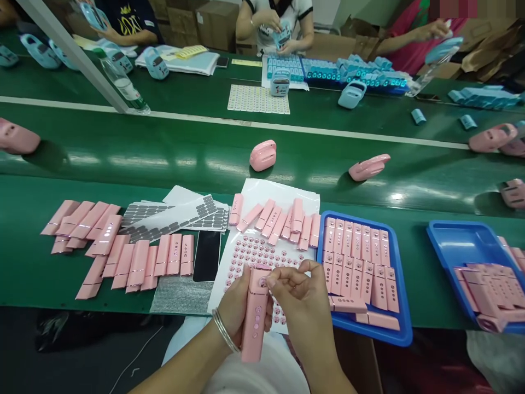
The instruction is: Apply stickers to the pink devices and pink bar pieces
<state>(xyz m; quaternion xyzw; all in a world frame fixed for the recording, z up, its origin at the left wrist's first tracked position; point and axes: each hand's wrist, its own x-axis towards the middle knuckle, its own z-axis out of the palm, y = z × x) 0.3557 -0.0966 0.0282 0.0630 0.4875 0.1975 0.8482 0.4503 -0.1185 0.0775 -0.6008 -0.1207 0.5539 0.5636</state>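
Observation:
In my left hand (238,303) is a long pink plastic casing (255,323) with a row of small round marks down its face, tilted toward me. My right hand (301,298) pinches at the casing's upper end, thumb and forefinger on a small round sticker (263,281) there. Whether the fingertips grip the sticker or press it flat I cannot tell. Beneath my hands lies a white sheet of round stickers (252,249), partly hidden by them. Several more pink casings (273,224) rest across the sheet's upper part.
A blue tray (404,328) of pink casings stands right of the sheet; another blue tray (451,235) is further right. Loose casings (137,265), a phone (206,256) and grey label sheets (172,216) lie left. Pink housings (263,155) sit on the green belt. Co-workers handle blue housings opposite.

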